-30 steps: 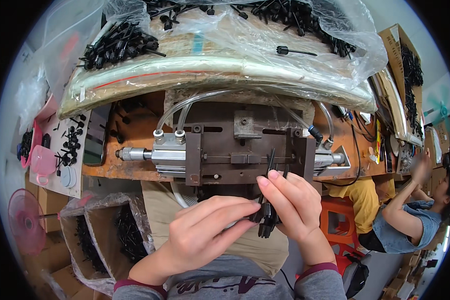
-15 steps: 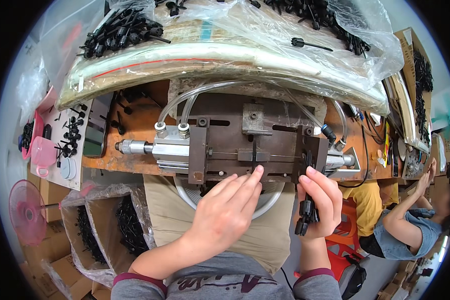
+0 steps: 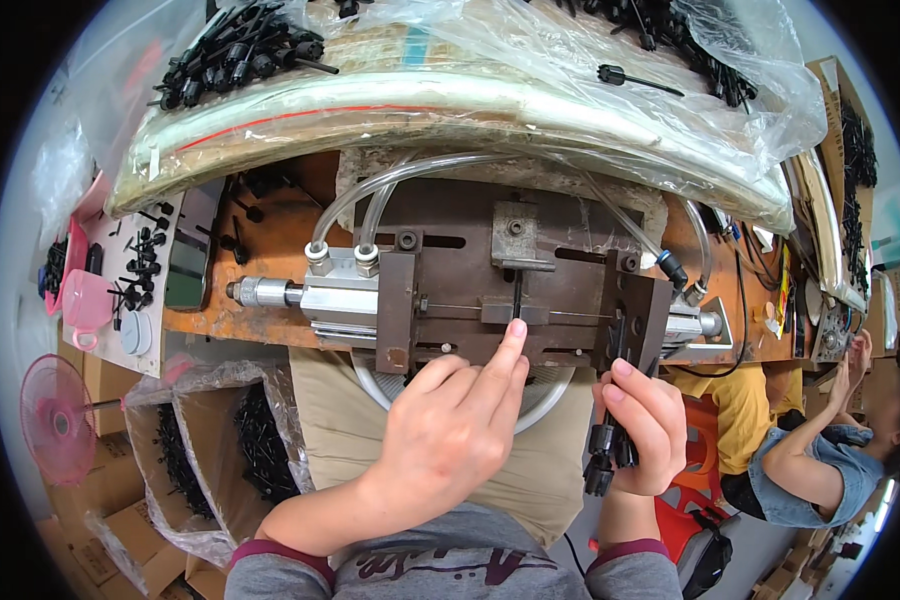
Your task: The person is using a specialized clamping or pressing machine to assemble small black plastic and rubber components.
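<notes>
My left hand (image 3: 450, 420) reaches to the middle of a dark metal press fixture (image 3: 450, 225). Its index finger is stretched out, and the fingertip rests at the near end of a thin black rod (image 3: 517, 290) lying in the small centre block (image 3: 495, 311). The other fingers bend slightly, and the thumb is hidden. At the fixture's right side, my right hand (image 3: 650, 425) is closed around a small bunch of black shafted parts (image 3: 602, 450). Their thick ridged heads hang down and their thin shafts point up.
Air cylinders (image 3: 340, 305) with clear hoses (image 3: 400, 175) flank the fixture. A plastic-covered ledge (image 3: 450, 125) behind bears piles of black parts (image 3: 240, 65). Lined boxes (image 3: 205, 430) and a pink fan (image 3: 58, 420) stand left. Another person (image 3: 820, 460) sits at the right.
My left index finger now sticks out further than the other fingers, which have drawn back a little. The bunch in my right hand has shifted slightly left and down. The whole view moved a little.
</notes>
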### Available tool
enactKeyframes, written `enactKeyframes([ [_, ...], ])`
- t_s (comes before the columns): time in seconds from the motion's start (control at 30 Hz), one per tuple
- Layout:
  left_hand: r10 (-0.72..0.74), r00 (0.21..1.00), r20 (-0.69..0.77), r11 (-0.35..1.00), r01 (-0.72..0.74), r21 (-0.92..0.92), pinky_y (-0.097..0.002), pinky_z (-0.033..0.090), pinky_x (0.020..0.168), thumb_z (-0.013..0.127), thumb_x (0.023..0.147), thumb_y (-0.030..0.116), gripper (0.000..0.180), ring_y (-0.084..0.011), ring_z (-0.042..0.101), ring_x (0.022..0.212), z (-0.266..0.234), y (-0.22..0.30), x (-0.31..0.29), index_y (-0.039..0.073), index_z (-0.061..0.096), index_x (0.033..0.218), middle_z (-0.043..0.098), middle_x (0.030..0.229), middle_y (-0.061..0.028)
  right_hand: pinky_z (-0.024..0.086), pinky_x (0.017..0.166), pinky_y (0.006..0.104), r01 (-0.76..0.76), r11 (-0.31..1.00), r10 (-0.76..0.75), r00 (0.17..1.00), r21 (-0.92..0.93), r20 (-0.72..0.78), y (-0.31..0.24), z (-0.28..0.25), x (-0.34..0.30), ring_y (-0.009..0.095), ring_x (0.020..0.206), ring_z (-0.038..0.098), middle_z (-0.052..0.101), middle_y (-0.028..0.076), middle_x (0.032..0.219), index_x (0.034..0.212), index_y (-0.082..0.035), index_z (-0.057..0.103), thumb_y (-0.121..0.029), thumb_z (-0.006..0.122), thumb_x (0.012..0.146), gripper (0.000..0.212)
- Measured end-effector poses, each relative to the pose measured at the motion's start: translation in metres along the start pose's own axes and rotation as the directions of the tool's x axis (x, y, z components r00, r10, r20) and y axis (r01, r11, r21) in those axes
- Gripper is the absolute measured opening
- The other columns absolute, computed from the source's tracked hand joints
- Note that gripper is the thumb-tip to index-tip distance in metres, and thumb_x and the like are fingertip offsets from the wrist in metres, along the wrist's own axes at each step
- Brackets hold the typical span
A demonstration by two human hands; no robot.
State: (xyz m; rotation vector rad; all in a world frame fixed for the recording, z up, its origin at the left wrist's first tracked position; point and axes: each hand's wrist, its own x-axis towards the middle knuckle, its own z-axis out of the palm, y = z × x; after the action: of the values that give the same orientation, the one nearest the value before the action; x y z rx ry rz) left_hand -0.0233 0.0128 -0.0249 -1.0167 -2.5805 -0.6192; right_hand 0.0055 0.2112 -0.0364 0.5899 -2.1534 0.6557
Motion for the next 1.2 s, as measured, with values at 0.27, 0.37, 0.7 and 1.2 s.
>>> enactKeyframes([
  [0.27, -0.031, 0.999, 0.026, 0.999, 0.031, -0.014, -0.0266, 0.049, 0.061, 0.073, 0.076, 0.005, 0.024, -0.0148, 0.062, 0.061, -0.003, 0.001, 0.001, -0.002, 0.072, 0.099, 0.066, 0.126, -0.0174, 0.051, 0.056, 0.0311, 0.084, 0.994, -0.081, 0.995, -0.064, 0.052, -0.005, -0.006, 0.001, 0.021, 0.073, 0.061, 0.066, 0.011, 0.106, 0.1, -0.001, 0.074, 0.002, 0.081, 0.063, 0.038],
  [0.37, -0.033, 0.999, 0.023, 0.999, 0.033, -0.026, -0.027, 0.049, 0.06, 0.074, 0.075, 0.005, 0.026, -0.0151, 0.064, 0.064, -0.004, -0.001, 0.0, -0.001, 0.072, 0.1, 0.066, 0.125, -0.0165, 0.054, 0.06, 0.0298, 0.143, 0.986, -0.139, 0.989, -0.091, 0.047, -0.006, -0.003, 0.002, 0.019, 0.074, 0.06, 0.066, 0.011, 0.105, 0.097, -0.001, 0.074, 0.002, 0.081, 0.064, 0.034],
  [0.7, -0.239, 0.968, -0.069, 0.745, 0.138, -0.652, -0.034, 0.061, 0.076, 0.076, 0.074, -0.008, 0.027, -0.0254, 0.071, 0.094, 0.007, -0.003, -0.016, -0.003, 0.072, 0.101, 0.066, 0.119, -0.0175, 0.056, 0.063, 0.0299, 0.166, 0.979, -0.165, 0.986, -0.118, 0.015, -0.01, -0.005, 0.001, 0.019, 0.076, 0.061, 0.066, 0.011, 0.104, 0.095, 0.0, 0.072, 0.004, 0.084, 0.063, 0.034],
  [1.2, -0.243, 0.949, 0.203, 0.103, 0.234, -0.967, -0.0334, 0.059, 0.083, 0.077, 0.077, -0.007, 0.024, -0.024, 0.07, 0.095, -0.016, -0.011, -0.052, -0.003, 0.075, 0.1, 0.071, 0.105, -0.0164, 0.055, 0.058, 0.0296, 0.151, 0.988, -0.152, 0.988, -0.039, -0.015, -0.023, -0.001, 0.002, 0.02, 0.075, 0.061, 0.065, 0.012, 0.104, 0.096, 0.0, 0.071, 0.006, 0.085, 0.063, 0.037],
])
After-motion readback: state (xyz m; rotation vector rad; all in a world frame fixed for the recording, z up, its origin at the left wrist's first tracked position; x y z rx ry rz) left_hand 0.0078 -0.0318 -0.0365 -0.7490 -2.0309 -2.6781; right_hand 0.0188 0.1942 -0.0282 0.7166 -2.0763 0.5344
